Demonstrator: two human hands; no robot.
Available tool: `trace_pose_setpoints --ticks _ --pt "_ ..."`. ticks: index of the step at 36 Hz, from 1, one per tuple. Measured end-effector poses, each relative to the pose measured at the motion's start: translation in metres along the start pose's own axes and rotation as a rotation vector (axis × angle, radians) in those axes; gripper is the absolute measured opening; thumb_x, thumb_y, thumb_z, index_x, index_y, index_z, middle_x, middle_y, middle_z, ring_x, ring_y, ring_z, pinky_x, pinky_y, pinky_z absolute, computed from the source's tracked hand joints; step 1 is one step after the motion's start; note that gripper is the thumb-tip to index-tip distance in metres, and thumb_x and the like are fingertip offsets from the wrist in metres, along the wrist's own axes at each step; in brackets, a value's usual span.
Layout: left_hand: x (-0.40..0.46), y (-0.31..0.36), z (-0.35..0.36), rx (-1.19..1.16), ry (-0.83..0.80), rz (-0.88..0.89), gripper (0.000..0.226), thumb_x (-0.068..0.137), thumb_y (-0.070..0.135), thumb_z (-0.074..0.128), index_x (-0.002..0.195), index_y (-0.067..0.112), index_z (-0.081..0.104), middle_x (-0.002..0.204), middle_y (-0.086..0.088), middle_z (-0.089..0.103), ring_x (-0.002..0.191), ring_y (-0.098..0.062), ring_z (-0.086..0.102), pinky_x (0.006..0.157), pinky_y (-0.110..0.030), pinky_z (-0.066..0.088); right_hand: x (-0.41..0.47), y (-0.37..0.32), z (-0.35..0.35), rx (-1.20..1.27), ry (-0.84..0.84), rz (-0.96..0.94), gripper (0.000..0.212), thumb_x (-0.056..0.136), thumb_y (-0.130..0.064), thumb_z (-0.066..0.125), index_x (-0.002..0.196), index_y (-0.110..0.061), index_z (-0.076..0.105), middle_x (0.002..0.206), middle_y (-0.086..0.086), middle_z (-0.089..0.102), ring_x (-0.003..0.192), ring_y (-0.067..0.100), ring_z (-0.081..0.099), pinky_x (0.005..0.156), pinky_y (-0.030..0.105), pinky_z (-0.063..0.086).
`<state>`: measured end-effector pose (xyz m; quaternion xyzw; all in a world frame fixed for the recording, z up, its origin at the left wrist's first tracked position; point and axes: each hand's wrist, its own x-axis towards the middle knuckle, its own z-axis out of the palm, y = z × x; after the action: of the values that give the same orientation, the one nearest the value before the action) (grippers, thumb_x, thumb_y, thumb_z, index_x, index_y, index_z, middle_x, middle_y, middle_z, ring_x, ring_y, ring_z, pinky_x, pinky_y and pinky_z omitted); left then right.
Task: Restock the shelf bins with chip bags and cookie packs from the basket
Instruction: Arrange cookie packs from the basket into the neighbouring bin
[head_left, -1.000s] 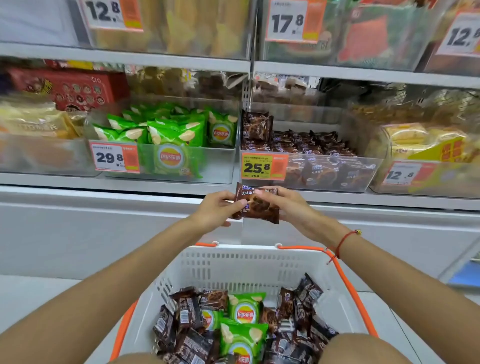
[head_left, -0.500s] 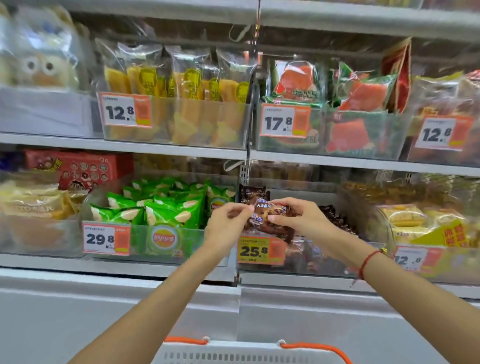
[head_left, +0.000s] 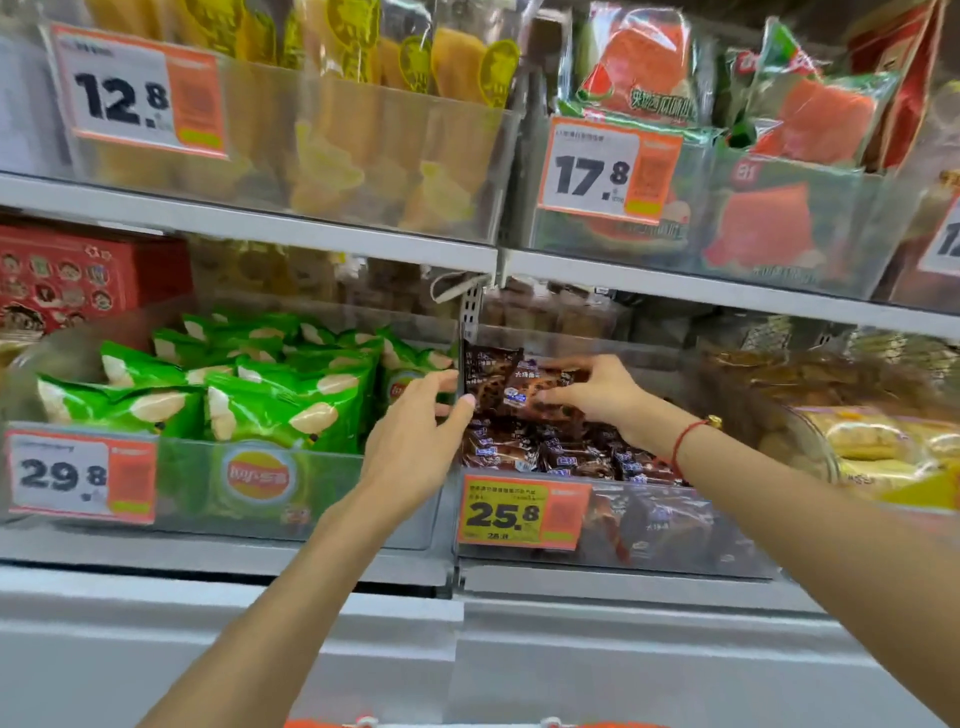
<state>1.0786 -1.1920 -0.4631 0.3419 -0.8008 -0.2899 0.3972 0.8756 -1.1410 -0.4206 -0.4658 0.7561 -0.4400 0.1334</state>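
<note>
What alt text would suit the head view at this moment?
The right hand holds a brown cookie pack above the clear cookie bin tagged 25.8, and the left hand reaches toward the pack. Green chip bags fill the bin to the left.

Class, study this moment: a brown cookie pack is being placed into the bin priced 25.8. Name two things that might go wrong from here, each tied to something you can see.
1. The cookie pack, pinched by the right hand, sits above an already full cookie bin; it may slide off the pile.
2. The left hand reaches beside the green chip bags; it may knock one askew.
</note>
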Motion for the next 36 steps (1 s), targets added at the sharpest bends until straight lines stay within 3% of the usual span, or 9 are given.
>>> trace_pose_setpoints --ticks 3,8,11,13,15,21,25,28,36 --pt "0.000 0.000 0.001 0.010 0.005 -0.006 0.037 0.099 0.037 0.045 0.135 0.029 0.046 0.133 0.013 0.052 0.102 -0.002 0.051 0.089 -0.030 0.041 0.013 -0.002 0.019 -0.048 -0.060 -0.046 0.035 0.082 -0.013 0.075 0.115 -0.020 0.066 0.132 0.003 0.056 0.122 0.020 0.051 0.088 0.023 0.039" --pt "0.000 -0.002 0.002 0.025 0.013 -0.003 0.037 0.099 0.038 0.045 0.135 0.031 0.046 0.132 0.013 0.053 0.109 -0.005 0.055 0.087 -0.030 0.043 0.026 -0.001 0.043 -0.227 -0.130 -0.187 0.039 0.083 -0.008 0.072 0.121 -0.013 0.063 0.126 0.005 0.061 0.113 0.015 0.056 0.084 0.012 0.039" --pt "0.001 -0.002 0.002 0.014 0.007 0.004 0.037 0.098 0.038 0.046 0.135 0.030 0.046 0.132 0.014 0.053 0.103 -0.001 0.053 0.086 -0.030 0.043 0.034 0.003 0.043 -0.380 -0.082 -0.250 0.039 0.082 -0.019 0.074 0.119 -0.022 0.064 0.126 0.002 0.061 0.116 0.019 0.056 0.093 0.021 0.043" --pt "0.001 -0.002 0.002 0.005 0.008 0.002 0.036 0.098 0.039 0.046 0.133 0.031 0.047 0.131 0.015 0.054 0.103 0.000 0.053 0.086 -0.030 0.043 0.037 0.007 0.043 -0.546 -0.074 -0.299 0.050 0.075 -0.031 0.079 0.121 -0.027 0.061 0.132 0.003 0.053 0.124 0.021 0.046 0.105 0.034 0.037" --pt "0.000 -0.003 0.003 -0.002 0.006 -0.001 0.035 0.098 0.039 0.046 0.133 0.031 0.047 0.130 0.015 0.054 0.102 0.000 0.054 0.086 -0.029 0.043 0.037 0.007 0.044 -0.655 -0.114 -0.326 0.061 0.072 -0.035 0.081 0.126 -0.025 0.054 0.134 0.005 0.049 0.124 0.024 0.042 0.106 0.040 0.036" --pt "0.001 -0.003 0.002 -0.006 -0.001 0.009 0.034 0.098 0.038 0.046 0.131 0.031 0.048 0.131 0.015 0.053 0.102 0.001 0.054 0.087 -0.029 0.042 0.040 0.006 0.049 -0.700 -0.007 -0.349 0.059 0.078 -0.031 0.077 0.130 -0.024 0.049 0.134 0.007 0.051 0.123 0.028 0.046 0.099 0.036 0.040" --pt "0.001 -0.005 0.002 0.005 0.005 0.017 0.033 0.098 0.039 0.046 0.131 0.031 0.048 0.131 0.016 0.054 0.106 -0.001 0.056 0.089 -0.030 0.043 0.045 0.002 0.056 -0.699 0.039 -0.330 0.053 0.073 -0.031 0.081 0.117 -0.026 0.052 0.124 0.005 0.057 0.112 0.027 0.053 0.089 0.036 0.047" --pt "0.002 -0.006 0.003 0.002 0.005 0.017 0.034 0.098 0.039 0.046 0.131 0.030 0.048 0.131 0.015 0.054 0.108 -0.003 0.057 0.092 -0.033 0.045 0.046 0.002 0.059 -0.716 0.033 -0.322 0.049 0.073 -0.027 0.081 0.113 -0.024 0.052 0.123 0.004 0.056 0.111 0.026 0.050 0.084 0.033 0.043" --pt "0.004 -0.006 0.001 -0.010 -0.024 0.012 0.037 0.098 0.040 0.047 0.133 0.029 0.047 0.134 0.014 0.052 0.110 -0.004 0.056 0.092 -0.032 0.043 0.043 -0.003 0.045 -0.787 -0.140 -0.305 0.069 0.074 -0.036 0.079 0.134 -0.027 0.045 0.140 0.004 0.045 0.126 0.026 0.043 0.103 0.041 0.040"
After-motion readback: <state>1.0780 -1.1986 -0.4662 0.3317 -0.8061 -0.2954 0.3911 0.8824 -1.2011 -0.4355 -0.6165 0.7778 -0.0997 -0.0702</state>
